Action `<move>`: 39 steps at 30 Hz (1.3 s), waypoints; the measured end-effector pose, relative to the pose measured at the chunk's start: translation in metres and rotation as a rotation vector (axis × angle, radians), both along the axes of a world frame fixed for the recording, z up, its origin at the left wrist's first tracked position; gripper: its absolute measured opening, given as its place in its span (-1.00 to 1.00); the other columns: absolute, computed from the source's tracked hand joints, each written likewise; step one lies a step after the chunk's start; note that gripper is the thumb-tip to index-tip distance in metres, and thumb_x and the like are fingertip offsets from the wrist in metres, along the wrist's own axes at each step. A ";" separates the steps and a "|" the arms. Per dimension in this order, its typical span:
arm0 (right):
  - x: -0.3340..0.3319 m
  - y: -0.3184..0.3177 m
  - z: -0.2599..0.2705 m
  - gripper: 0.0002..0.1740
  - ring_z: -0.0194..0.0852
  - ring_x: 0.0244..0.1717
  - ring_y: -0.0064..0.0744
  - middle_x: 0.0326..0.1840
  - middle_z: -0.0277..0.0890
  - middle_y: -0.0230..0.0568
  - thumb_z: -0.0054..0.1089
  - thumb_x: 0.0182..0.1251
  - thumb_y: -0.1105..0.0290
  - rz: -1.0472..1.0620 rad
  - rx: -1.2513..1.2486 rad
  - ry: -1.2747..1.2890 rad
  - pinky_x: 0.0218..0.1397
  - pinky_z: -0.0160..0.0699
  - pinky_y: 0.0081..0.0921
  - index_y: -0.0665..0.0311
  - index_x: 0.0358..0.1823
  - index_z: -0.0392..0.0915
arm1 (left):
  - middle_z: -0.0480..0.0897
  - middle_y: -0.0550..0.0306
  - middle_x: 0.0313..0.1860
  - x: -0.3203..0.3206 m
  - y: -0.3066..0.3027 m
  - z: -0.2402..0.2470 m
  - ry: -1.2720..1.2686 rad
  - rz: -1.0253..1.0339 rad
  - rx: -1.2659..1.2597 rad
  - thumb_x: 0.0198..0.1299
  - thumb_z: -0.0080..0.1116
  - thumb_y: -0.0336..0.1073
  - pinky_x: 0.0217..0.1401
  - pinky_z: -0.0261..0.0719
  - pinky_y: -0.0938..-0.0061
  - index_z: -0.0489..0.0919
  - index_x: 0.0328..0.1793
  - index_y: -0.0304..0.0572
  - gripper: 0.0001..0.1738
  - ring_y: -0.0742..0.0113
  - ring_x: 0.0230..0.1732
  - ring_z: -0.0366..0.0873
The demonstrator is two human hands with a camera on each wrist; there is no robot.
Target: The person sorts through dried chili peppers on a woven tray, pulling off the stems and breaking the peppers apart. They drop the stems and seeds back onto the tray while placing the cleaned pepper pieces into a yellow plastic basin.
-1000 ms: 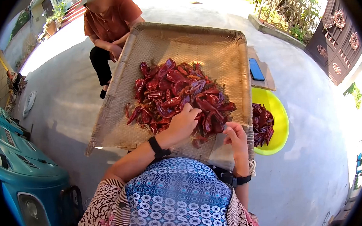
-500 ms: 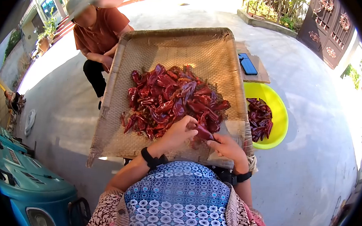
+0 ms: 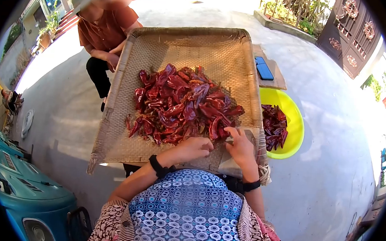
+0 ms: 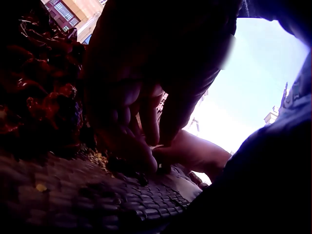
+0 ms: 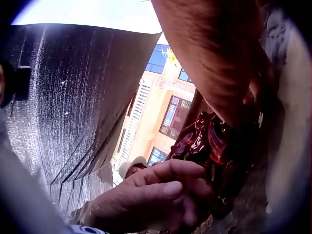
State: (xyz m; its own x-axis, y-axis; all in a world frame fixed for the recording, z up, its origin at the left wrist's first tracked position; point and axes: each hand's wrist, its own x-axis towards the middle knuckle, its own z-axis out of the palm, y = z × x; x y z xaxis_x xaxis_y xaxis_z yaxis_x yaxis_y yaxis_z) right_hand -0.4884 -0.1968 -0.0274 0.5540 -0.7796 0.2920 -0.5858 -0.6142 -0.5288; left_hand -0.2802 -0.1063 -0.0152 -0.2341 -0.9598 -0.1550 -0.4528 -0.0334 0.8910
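Dried red chili peppers (image 3: pixel 172 103) lie heaped on a large woven bamboo tray (image 3: pixel 188 45) in front of me. My left hand (image 3: pixel 195 148) hovers low over the tray's near part, just below the heap, its fingers loosely bent with no pepper showing in them. To its right, my right hand (image 3: pixel 241 147) spreads thumb and forefinger at the heap's lower right edge, the forefinger close by a pepper. The right wrist view shows the right hand's fingers (image 5: pixel 170 190) half bent before the peppers (image 5: pixel 209 141). In the left wrist view the left hand (image 4: pixel 131 107) is mostly dark.
Right of the tray, a yellow-green basin (image 3: pixel 295 126) holds more peppers (image 3: pixel 274 127). A blue phone (image 3: pixel 264 68) lies on a board (image 3: pixel 272 81) behind it. Across the tray's far left corner sits a person (image 3: pixel 103 31). A teal vehicle (image 3: pixel 29 190) stands at left.
Half a second ago both hands held one pepper between them; now neither shows it. The left hand has dropped slightly toward me, and the right has risen to the heap's edge.
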 end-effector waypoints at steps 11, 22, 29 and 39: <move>0.000 -0.013 -0.017 -0.76 0.57 -0.40 -0.29 -0.27 0.60 -0.20 0.20 0.33 0.32 -0.137 0.182 -0.305 -0.26 0.56 -0.40 0.19 -0.02 0.52 | 0.62 0.05 -0.20 0.001 0.005 0.010 0.146 0.247 -0.010 0.35 0.11 -0.36 -0.28 0.60 0.49 0.45 0.23 -0.30 -0.64 0.40 -0.28 0.59; -0.007 0.009 0.017 -0.87 0.45 -0.50 -0.67 -0.44 0.51 -0.40 0.12 0.41 0.45 0.234 0.849 -0.559 -0.39 0.38 -0.69 0.33 -0.08 0.50 | 0.61 0.16 -0.24 0.002 0.009 0.020 0.235 0.199 -0.028 0.39 0.07 -0.28 -0.30 0.57 0.50 0.43 0.34 -0.16 -0.59 0.47 -0.31 0.56; -0.033 -0.020 0.026 -0.85 0.41 -0.53 -0.59 -0.40 0.53 -0.33 0.04 0.47 0.34 -0.034 0.836 -0.983 -0.39 0.41 -0.62 0.24 -0.11 0.50 | 0.52 0.06 -0.19 0.002 0.004 0.001 -0.230 0.201 -0.507 0.26 0.14 -0.38 -0.17 0.57 0.30 0.45 0.27 -0.16 -0.57 0.12 -0.22 0.58; -0.033 -0.020 0.004 -0.75 0.47 -0.43 -0.62 -0.13 0.60 -0.36 0.16 0.43 0.27 -0.100 0.808 -0.828 -0.32 0.48 -0.64 0.19 0.05 0.51 | 0.42 -0.05 -0.14 0.007 -0.011 -0.007 -0.614 0.212 -0.568 0.16 0.22 -0.38 -0.32 0.53 0.16 0.48 0.02 -0.15 -0.70 -0.04 -0.27 0.56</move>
State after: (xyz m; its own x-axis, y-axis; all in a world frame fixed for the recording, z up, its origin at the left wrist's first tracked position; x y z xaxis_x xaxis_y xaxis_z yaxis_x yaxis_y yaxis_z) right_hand -0.5210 -0.2170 -0.0233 0.3516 -0.9338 -0.0668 0.0954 0.1068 -0.9897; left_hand -0.2729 -0.1170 -0.0225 -0.0735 -0.9443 0.3208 -0.8942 0.2049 0.3981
